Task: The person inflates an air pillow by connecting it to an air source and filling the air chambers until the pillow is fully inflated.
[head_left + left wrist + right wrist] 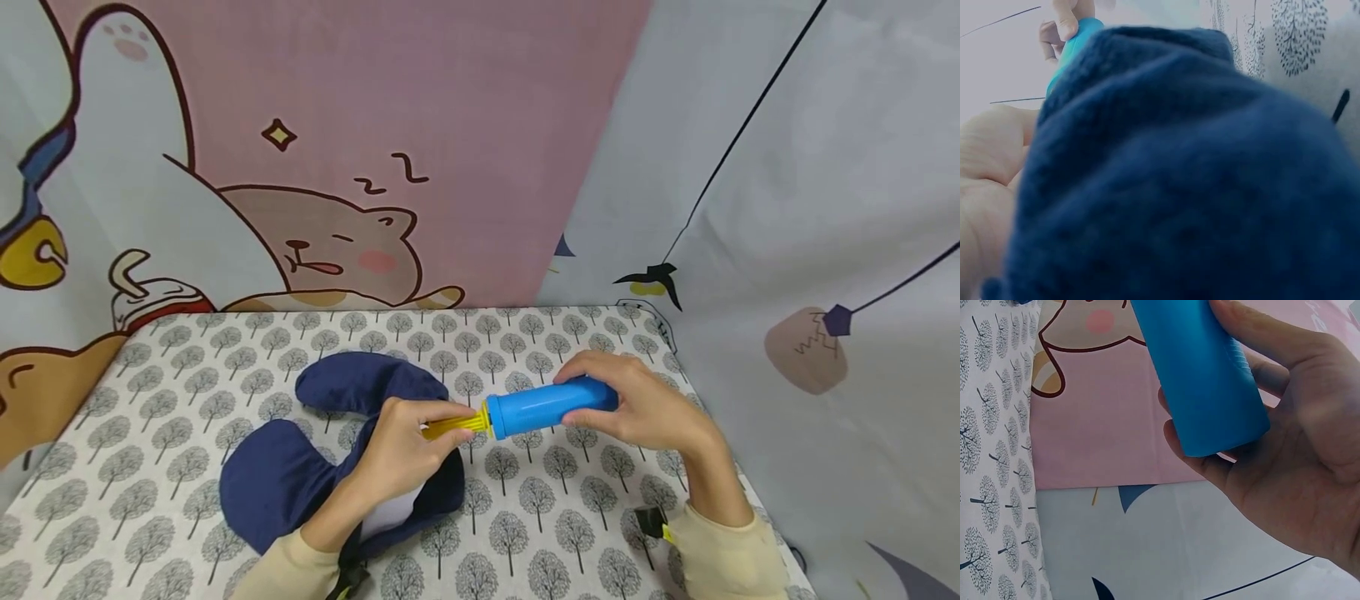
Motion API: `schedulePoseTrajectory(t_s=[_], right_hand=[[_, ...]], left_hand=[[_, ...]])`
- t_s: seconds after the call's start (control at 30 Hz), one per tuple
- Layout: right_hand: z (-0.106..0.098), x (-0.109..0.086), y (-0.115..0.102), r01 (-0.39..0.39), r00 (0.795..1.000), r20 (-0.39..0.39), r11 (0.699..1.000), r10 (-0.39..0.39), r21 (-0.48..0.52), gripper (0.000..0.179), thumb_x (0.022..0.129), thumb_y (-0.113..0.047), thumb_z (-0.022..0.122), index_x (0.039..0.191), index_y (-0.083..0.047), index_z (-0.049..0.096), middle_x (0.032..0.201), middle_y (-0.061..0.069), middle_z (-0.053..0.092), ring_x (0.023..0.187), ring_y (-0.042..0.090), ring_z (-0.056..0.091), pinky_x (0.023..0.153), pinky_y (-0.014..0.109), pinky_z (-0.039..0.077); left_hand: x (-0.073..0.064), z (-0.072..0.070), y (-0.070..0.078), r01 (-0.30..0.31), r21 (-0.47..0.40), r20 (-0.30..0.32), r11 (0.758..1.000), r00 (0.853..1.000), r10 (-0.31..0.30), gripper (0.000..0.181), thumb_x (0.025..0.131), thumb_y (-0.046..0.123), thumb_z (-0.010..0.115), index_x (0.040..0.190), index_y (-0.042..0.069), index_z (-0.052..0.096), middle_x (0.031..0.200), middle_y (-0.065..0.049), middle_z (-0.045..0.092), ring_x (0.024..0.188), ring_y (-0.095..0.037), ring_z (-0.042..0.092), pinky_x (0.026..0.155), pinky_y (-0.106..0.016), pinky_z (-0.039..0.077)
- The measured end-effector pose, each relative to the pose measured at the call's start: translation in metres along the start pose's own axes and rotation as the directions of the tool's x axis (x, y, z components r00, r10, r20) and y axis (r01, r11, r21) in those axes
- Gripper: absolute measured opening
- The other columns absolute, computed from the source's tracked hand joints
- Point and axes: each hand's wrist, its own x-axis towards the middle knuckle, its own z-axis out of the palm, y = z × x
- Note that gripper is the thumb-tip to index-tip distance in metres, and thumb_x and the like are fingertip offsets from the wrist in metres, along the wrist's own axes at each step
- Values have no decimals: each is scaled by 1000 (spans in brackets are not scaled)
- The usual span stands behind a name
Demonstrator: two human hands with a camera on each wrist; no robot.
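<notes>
A blue hand pump [551,406] with a yellow ribbed rod [459,424] at one end is held above the table between the two hands. My left hand [408,442] pinches the yellow rod between thumb and fingers. Round the far end of the blue barrel [1200,381] curl the fingers and thumb of my right hand [637,400]. Below and beside the left hand lies a navy U-shaped neck pillow [273,479], with a pale patch showing near the wrist. That pillow [1179,175] fills most of the left wrist view and hides the left fingers there.
A white cloth with a tree print [525,508] covers the table. Behind it hangs a pink and white curtain [480,125] with a sleeping cartoon animal. Another pale curtain [825,208] borders the right side. Dark straps with yellow bits [652,523] sit by the wrists.
</notes>
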Motion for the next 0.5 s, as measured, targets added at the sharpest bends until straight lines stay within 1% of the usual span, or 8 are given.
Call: schedulePoseTrajectory(t_s=[0.17, 0.33, 0.5], right_hand=[[2, 1, -3, -13, 1000, 10, 999, 13, -44, 43, 93, -22, 96, 130, -23, 76, 123, -8, 78, 103, 10, 68, 90, 34, 58], [4, 2, -9, -50, 998, 35, 995, 53, -86, 43, 95, -28, 95, 132, -21, 76, 125, -5, 80, 101, 10, 68, 89, 34, 57], [5, 4, -19, -91, 993, 61, 986, 100, -137, 47, 95, -30, 94, 136, -15, 77, 130, 0, 81, 107, 14, 71, 94, 41, 60]], left_hand=[[-2, -1, 0, 9, -2, 1, 1000, 1000, -9, 26, 94, 7, 91, 119, 13, 90, 112, -5, 89, 91, -12, 83, 78, -24, 64], [-1, -2, 1, -11, 18, 7, 1000, 1000, 11, 25, 94, 7, 91, 119, 11, 89, 112, -7, 89, 90, -12, 83, 78, -23, 63], [0, -3, 3, -12, 28, 17, 1000, 1000, 12, 25, 95, 7, 91, 119, 10, 89, 113, -7, 89, 91, -14, 83, 78, -22, 63]])
